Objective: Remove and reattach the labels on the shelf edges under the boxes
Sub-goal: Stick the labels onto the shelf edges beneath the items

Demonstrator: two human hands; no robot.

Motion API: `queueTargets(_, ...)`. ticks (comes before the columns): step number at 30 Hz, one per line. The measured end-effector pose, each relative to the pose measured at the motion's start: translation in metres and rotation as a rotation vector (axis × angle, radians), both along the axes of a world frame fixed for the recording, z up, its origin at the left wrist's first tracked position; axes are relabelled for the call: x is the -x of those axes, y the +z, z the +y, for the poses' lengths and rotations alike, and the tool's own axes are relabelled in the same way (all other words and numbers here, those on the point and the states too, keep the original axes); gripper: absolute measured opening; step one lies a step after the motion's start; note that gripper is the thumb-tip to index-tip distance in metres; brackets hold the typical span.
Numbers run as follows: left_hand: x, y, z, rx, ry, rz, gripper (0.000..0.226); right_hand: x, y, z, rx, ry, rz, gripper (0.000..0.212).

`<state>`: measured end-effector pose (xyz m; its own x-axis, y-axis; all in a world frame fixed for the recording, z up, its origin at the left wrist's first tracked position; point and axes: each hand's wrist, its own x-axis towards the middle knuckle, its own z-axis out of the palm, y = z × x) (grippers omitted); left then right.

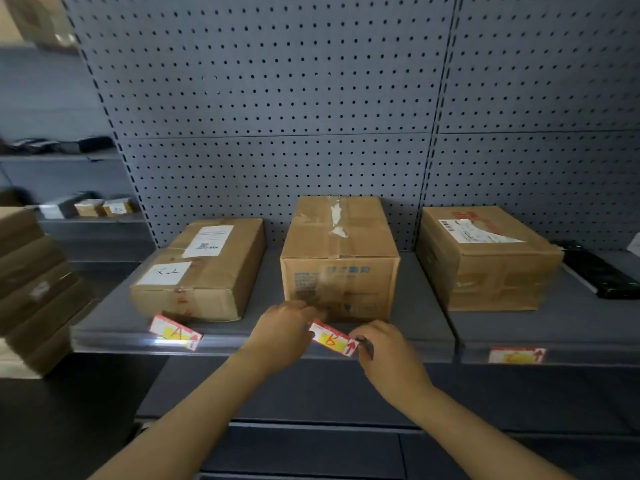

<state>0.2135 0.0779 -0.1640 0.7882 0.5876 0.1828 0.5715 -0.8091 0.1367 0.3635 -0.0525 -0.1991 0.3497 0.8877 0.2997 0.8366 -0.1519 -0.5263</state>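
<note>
Grey pegboard (277,98) backs a grey shelf (426,327) bearing three cardboard boxes. At the near edge under the middle box (341,268), label B (334,339) is pinched at both ends: the left hand (282,332) holds its left end, the right hand (384,351) its right end, fingers of both curled onto it. Its long axis runs left to right, tilted down toward the right, so it lies askew to the shelf edge. Seating it probably calls for levelling that axis with the edge. Label A (176,332) sits tilted under the left box (204,268); a third label (516,355) lies flat on the edge under the right box (488,258).
</note>
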Motion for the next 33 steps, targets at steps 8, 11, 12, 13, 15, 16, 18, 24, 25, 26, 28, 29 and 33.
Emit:
queueTargets(8, -0.004, -0.014, 0.002, 0.112, 0.04, -0.149, 0.017, 0.006, -0.005, 0.013, 0.059, -0.051, -0.078, 0.014)
queueTargets(11, 0.0, -0.017, 0.002, 0.141, 0.038, -0.152, 0.016, 0.005, -0.003, 0.017, 0.087, -0.064, -0.152, 0.014)
queueTargets(12, 0.0, -0.019, 0.001, 0.155, 0.04, -0.152, 0.016, 0.004, -0.003, 0.018, 0.092, -0.061, -0.18, 0.016)
queueTargets(13, 0.0, -0.021, 0.0, 0.162, 0.036, -0.15, 0.016, 0.004, -0.002, 0.018, 0.1, -0.054, -0.209, 0.018)
queueTargets(15, -0.001, -0.027, -0.002, 0.149, 0.03, -0.128, 0.017, 0.004, -0.003, 0.019, 0.129, -0.033, -0.279, 0.023)
queueTargets(16, -0.002, -0.028, -0.003, 0.126, 0.034, -0.107, 0.017, 0.005, -0.003, 0.019, 0.145, -0.024, -0.319, 0.026)
queueTargets(18, -0.003, -0.029, -0.006, 0.049, 0.046, -0.087, 0.014, 0.006, -0.004, 0.02, 0.173, -0.011, -0.39, 0.032)
queueTargets(24, -0.005, -0.04, -0.015, -0.051, 0.058, -0.022, 0.014, 0.004, -0.006, 0.021, 0.246, 0.048, -0.477, 0.043)
queueTargets(25, -0.005, -0.042, -0.015, -0.045, 0.064, -0.035, 0.019, 0.003, -0.006, 0.02, 0.246, 0.052, -0.472, 0.043)
queueTargets(26, -0.004, -0.043, -0.014, -0.027, 0.071, -0.042, 0.022, 0.002, -0.007, 0.02, 0.243, 0.052, -0.461, 0.042)
queueTargets(28, -0.003, -0.043, -0.014, -0.034, 0.075, -0.054, 0.025, 0.001, -0.008, 0.02, 0.232, 0.05, -0.431, 0.04)
queueTargets(29, -0.003, -0.043, -0.013, -0.025, 0.074, -0.066, 0.026, 0.001, -0.008, 0.019, 0.226, 0.05, -0.414, 0.039)
queueTargets(33, 0.0, -0.044, -0.015, -0.029, 0.074, -0.063, 0.027, -0.002, -0.009, 0.016, 0.184, 0.057, -0.383, 0.034)
